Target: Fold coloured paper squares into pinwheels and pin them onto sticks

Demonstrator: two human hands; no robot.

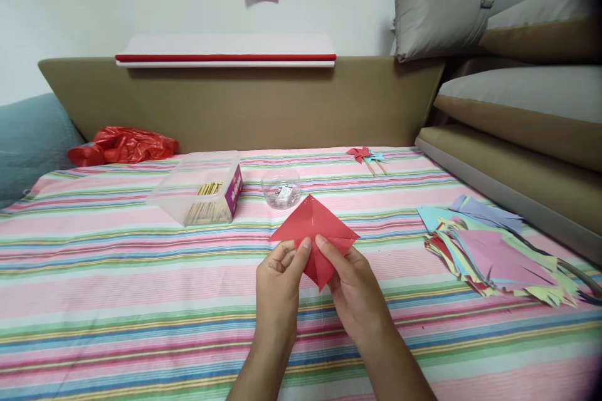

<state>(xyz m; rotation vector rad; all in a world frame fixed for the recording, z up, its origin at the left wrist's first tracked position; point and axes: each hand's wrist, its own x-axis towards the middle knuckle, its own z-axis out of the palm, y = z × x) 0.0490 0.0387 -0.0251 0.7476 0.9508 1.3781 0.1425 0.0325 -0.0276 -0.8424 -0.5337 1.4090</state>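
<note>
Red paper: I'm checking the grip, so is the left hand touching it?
Touching. The head view shows the left hand holding the red paper, its thumb laid over the paper's surface.

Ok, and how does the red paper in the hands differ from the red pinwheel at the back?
The red paper is held between the left hand and right hand; the red pinwheel lies on the striped cloth.
The paper is spread in a broad diamond, while the pinwheel has separate, folded blades.
The paper shows no stick; the pinwheel has a thin stick.
Both are red.
</note>
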